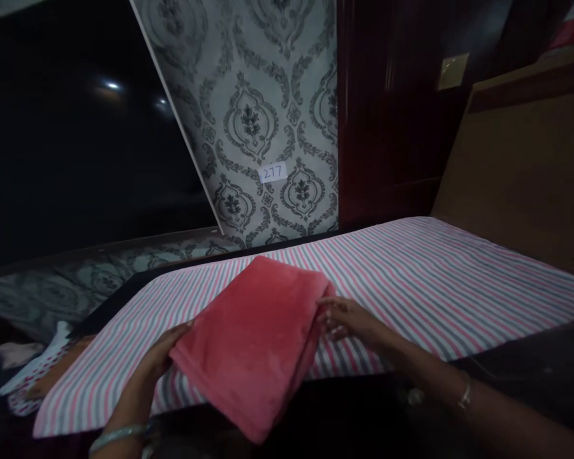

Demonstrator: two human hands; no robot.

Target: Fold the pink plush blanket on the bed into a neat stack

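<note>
On the striped bed sheet [411,274], near its front edge, lies a folded pink fleece blanket [253,338], its near corner hanging past the mattress edge toward the camera. Left hand [160,357] at the blanket's left edge, fingers tucked at or under the fold; looks like a light grip on the fabric, exact closure hard to tell. Right hand [347,319] at the right edge, fingers curled and pinching the stacked layers there.

Judgement on doing this step well: keep both hands level with each other on opposite edges so the layers stay aligned, pinch all layers on the right rather than only the top one, and watch the overhanging near corner since it could drag the bundle off the bed. Smooth with flat palms; fleece is soft and bulky and will slump if lifted by one side.

Containers: none visible, nothing holding anything. Surroundings: patterned grey wallpaper [268,95] behind with a small paper label [272,172] stuck on it, dark glossy panel [76,140] at left, wooden headboard [521,172] at right, some white dotted cloth [33,376] low at left. Bangles on both wrists.
</note>
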